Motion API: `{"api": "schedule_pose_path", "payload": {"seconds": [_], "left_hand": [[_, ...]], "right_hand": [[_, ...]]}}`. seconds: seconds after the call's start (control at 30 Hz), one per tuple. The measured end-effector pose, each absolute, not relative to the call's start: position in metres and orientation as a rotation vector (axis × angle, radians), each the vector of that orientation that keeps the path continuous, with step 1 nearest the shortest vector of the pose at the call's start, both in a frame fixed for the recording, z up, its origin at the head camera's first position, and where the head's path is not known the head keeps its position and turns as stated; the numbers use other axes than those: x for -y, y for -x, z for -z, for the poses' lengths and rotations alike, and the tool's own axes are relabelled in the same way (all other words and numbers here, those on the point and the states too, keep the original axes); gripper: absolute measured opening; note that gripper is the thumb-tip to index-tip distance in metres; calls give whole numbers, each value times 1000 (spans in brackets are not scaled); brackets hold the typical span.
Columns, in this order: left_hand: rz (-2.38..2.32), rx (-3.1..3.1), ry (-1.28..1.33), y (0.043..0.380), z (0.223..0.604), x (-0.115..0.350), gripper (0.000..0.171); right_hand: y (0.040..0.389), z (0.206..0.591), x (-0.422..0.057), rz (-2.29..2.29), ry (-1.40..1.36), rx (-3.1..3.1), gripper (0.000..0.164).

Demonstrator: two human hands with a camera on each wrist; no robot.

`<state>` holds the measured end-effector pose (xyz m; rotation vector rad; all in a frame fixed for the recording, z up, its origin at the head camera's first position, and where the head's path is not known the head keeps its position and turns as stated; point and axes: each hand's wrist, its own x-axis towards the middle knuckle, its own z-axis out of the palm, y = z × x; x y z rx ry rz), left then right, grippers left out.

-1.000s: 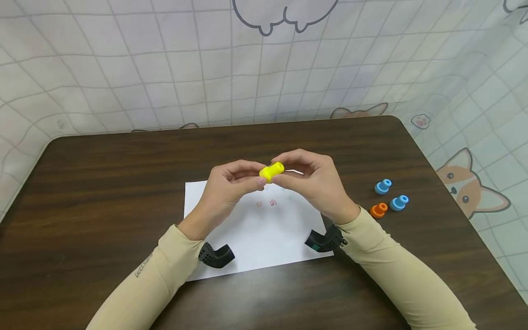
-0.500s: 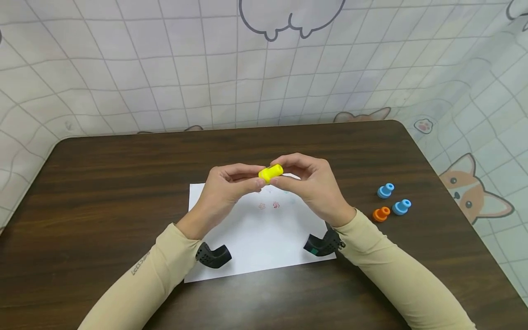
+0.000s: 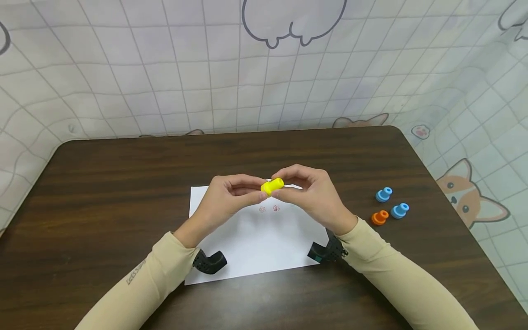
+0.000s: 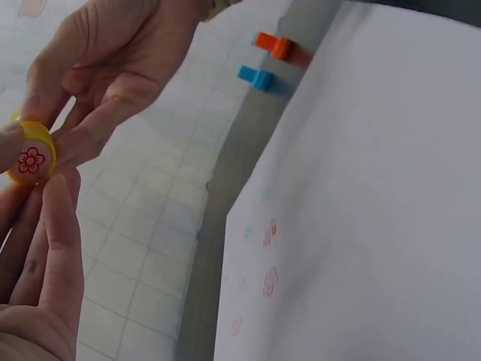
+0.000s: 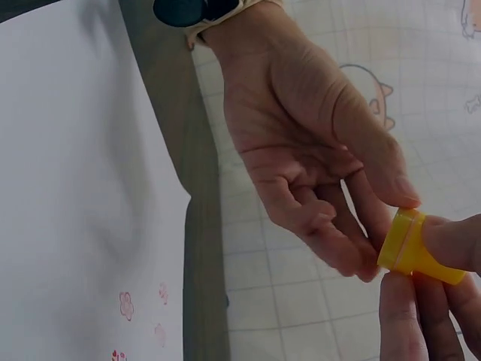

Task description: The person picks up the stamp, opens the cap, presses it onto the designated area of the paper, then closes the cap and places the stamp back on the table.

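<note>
A yellow toy stamp (image 3: pixel 272 186) is held up above the paper sheet (image 3: pixel 260 247), lying on its side between both hands. My left hand (image 3: pixel 231 197) pinches its wider base end with thumb and fingers. From the other side my right hand (image 3: pixel 309 192) pinches it too, its thumb and fingers on the stamp. The stamp's printing face (image 4: pixel 31 160), with a red flower, is turned toward the left wrist camera. In the right wrist view the yellow stamp (image 5: pixel 409 248) shows from its side. Small red flower prints (image 3: pixel 269 209) mark the sheet, along with faint bluish marks.
Two blue stamps (image 3: pixel 384 194) and an orange stamp (image 3: pixel 379 217) stand on the dark wooden table (image 3: pixel 103 192) to the right of the sheet. Behind the table hangs a white gridded curtain (image 3: pixel 185 68) with cartoon animals.
Both hands keep their hold on the yellow stamp, with little visible movement between them. The head view has shifted slightly, so the table and hands sit lower in the picture.
</note>
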<state>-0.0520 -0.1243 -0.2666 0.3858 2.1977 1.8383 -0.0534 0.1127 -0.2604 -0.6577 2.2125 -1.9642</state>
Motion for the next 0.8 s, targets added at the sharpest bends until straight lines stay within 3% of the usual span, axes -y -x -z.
{"api": "schedule_pose_path", "payload": {"seconds": [0.5, 0.8], "left_hand": [[-1358, -2744, -510, 35, 276, 168, 25], [-973, -2985, -582, 34, 270, 190, 45]], "right_hand": [[49, 263, -157, 1853, 528, -2398, 29], [50, 262, -193, 1776, 489, -2506, 32]]}}
